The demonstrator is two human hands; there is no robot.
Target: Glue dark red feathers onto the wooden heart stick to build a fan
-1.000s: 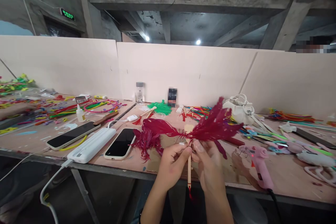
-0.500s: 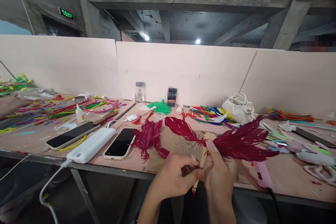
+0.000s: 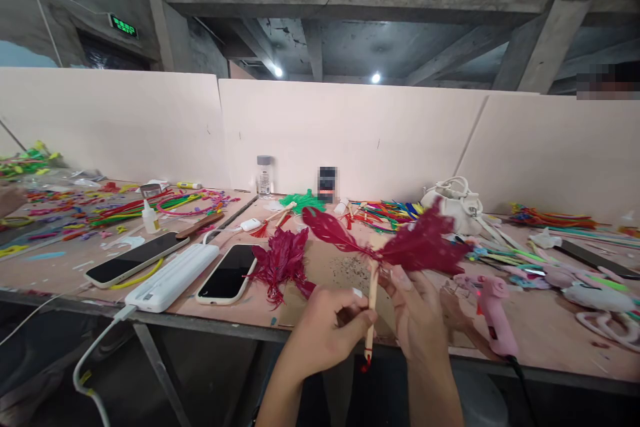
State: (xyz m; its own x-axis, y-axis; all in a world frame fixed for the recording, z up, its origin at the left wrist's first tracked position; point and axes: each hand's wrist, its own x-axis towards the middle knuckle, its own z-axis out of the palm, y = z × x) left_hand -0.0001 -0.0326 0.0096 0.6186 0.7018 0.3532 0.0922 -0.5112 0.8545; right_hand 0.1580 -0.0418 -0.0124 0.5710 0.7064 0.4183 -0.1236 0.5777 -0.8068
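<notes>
Feathered stick [image 3: 373, 287] held near-upright over the surface's [image 3: 560, 340] near edge

Left hand [image 3: 327, 323]: fingers closed on the shaft, apparently steadying it, red feathers [image 3: 430, 240] clear. Right hand [image 3: 421, 310]: fingers bent beside the feather base; grip cannot be determined. Pink glue gun [image 3: 496, 317], presumably within reach. Binding blurred; right palm hidden; glue-gun cable cut off below.

Up come both forearms, left forearm [image 3: 287, 383] and right forearm [image 3: 437, 390], slanting inward! Left hand [image 3: 330, 323]: back turned up, thumb and index finger curled into a pinch. Right hand [image 3: 419, 310], a touch higher, near its partner, thumb pointing up and inward, fingers loosely bent.
</notes>
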